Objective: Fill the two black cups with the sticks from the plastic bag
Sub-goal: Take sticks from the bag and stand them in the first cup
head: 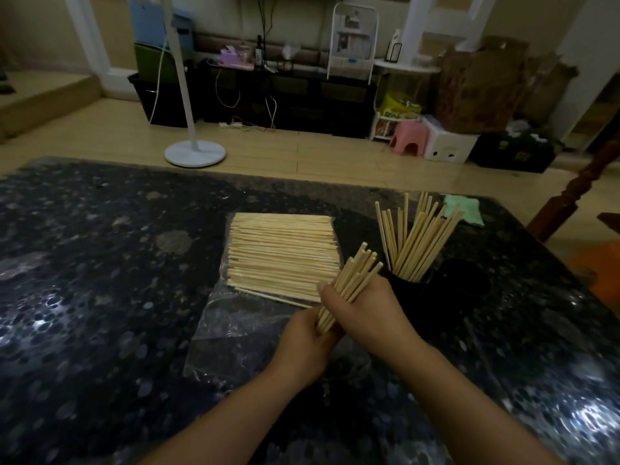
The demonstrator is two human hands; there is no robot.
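Holding: both our hands grip one bundle of sticks (349, 286), low and right of the frame's centre, tilted with its upper ends leaning toward the upper right.
Right hand: our right hand (369, 308) wraps the middle of the bundle, its fingers (330, 292) curled round the sticks and clamped on them.
Left hand: our left hand (303, 344) holds the bundle's lower end, fingers curled round it from below; the fingertips themselves are hidden behind the sticks and the other hand.
Filled cup: a black cup (407, 290) stands just right of our right hand, and a fan of sticks (419, 236) rises out of it, spreading toward the upper right.
Second cup: another black cup (466, 280) sits just beside the first, further right; it is too dark for us to tell what lies inside.
Supply: a flat layer of loose sticks (281, 253) lies at the frame's centre on the clear plastic bag (235, 317), which spreads toward the lower left of our hands.
Counter: the dark speckled counter (100, 280) carries everything.
Cloth: a pale green cloth (464, 209) lies on the counter at the upper right, beyond the cups.
Background: a white lamp stand (194, 152) stands on the floor at the upper left, and a pink stool (407, 137) at the upper right.
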